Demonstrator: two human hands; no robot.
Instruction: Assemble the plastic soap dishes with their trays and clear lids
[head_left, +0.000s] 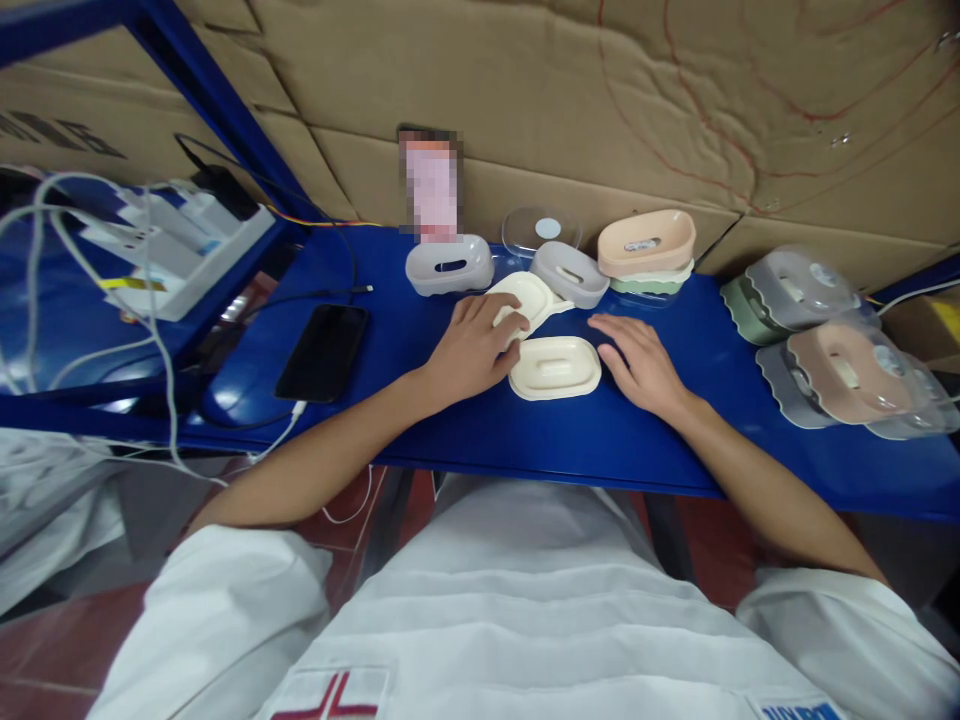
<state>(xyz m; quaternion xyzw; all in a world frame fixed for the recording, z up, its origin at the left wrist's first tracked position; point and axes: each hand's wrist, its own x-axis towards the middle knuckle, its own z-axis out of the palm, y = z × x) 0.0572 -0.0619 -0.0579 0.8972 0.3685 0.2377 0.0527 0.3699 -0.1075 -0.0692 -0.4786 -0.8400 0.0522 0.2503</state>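
Currently: blue desk (450, 435); cardboard backing (525, 60) behind; red tile flr (52, 650). L hand (474, 345) on cream dish (531, 296), grip unclear; R hand (645, 367), thumb & fingers apart, nr cream tray (555, 369).

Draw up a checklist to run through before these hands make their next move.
1. Left hand at the farther cream piece: ok.
2. Secure grip on it: cannot tell.
3. Right hand free: ok, open beside the nearer cream piece.
4. Nearer cream piece lying on the blue table: ok.
5. Space behind the farther cream piece clear: not ok, a gray holder sits close.
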